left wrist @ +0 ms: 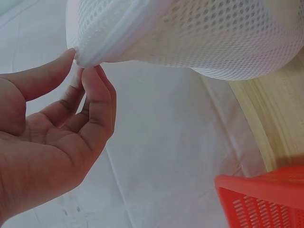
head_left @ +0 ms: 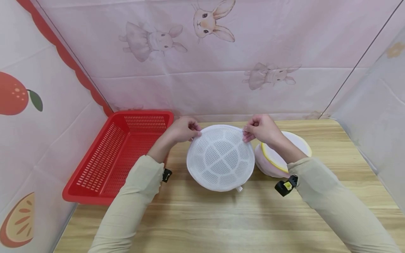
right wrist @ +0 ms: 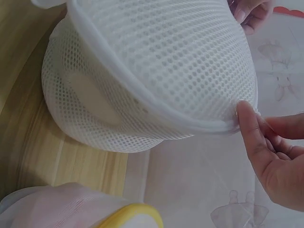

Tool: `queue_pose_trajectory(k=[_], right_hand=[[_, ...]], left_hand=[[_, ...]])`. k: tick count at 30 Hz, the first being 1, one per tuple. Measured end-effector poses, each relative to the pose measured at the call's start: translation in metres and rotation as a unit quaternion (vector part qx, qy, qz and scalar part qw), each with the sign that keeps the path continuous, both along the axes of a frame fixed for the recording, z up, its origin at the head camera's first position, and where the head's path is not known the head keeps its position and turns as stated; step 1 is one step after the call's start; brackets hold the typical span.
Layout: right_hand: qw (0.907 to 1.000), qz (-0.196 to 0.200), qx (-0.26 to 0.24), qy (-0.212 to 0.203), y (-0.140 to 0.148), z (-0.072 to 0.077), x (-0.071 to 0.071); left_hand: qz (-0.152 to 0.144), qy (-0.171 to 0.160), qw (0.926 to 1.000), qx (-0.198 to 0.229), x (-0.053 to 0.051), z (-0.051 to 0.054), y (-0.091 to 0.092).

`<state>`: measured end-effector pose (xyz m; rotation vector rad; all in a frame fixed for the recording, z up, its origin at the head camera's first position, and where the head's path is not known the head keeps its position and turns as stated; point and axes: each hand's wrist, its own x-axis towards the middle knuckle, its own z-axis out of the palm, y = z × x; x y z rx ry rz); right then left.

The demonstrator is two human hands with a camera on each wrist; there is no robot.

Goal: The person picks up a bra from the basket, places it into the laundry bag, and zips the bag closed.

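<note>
Between my hands is a round white mesh laundry bag (head_left: 220,160), its ribbed mesh face turned toward the head camera and a small white tab at its near edge. My left hand (head_left: 183,130) pinches the rim at the far left. Across from it, my right hand (head_left: 262,129) pinches the rim at the far right. In the right wrist view, the mesh side (right wrist: 107,114) bulges down toward the table, and a pale oval patch shows on or through it. The left wrist view has the rim's corner between my thumb and fingertips (left wrist: 97,88).
A red slotted plastic basket (head_left: 95,158) stands on the left of the wooden table (head_left: 215,225). Beneath my right forearm sits a pale pink bag with yellow trim (head_left: 269,165). A pink rabbit-print cloth (head_left: 202,91) hangs behind the table.
</note>
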<state>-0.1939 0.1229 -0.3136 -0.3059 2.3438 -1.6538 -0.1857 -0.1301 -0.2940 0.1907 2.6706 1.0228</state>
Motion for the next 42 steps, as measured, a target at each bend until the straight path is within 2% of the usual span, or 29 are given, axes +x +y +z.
queue_pose_trajectory(k=[7,13,28,33,37,42], right_hand=[[1.0000,0.001,-0.001,0.006,-0.008,0.006,-0.001],[0.9998,0.007,0.003,0.016,-0.014,0.010,-0.001],[0.9991,0.011,0.022,0.034,-0.026,0.019,0.005],[0.9991,0.018,0.014,0.036,-0.028,0.020,0.006],[0.9991,0.019,0.015,0.036,-0.027,0.019,0.006],[0.9993,0.015,0.018,0.031,-0.026,0.016,0.005]], left_hand=[[-0.003,0.010,0.9995,-0.032,0.002,0.005,0.007],[-0.017,0.021,0.9983,-0.051,0.004,0.011,0.018],[-0.042,0.024,0.9971,-0.059,0.005,0.017,0.037],[-0.048,0.037,0.9960,-0.066,0.006,0.016,0.038],[-0.042,0.048,0.9955,-0.070,0.007,0.014,0.038],[-0.021,0.041,0.9973,-0.058,0.008,0.011,0.038]])
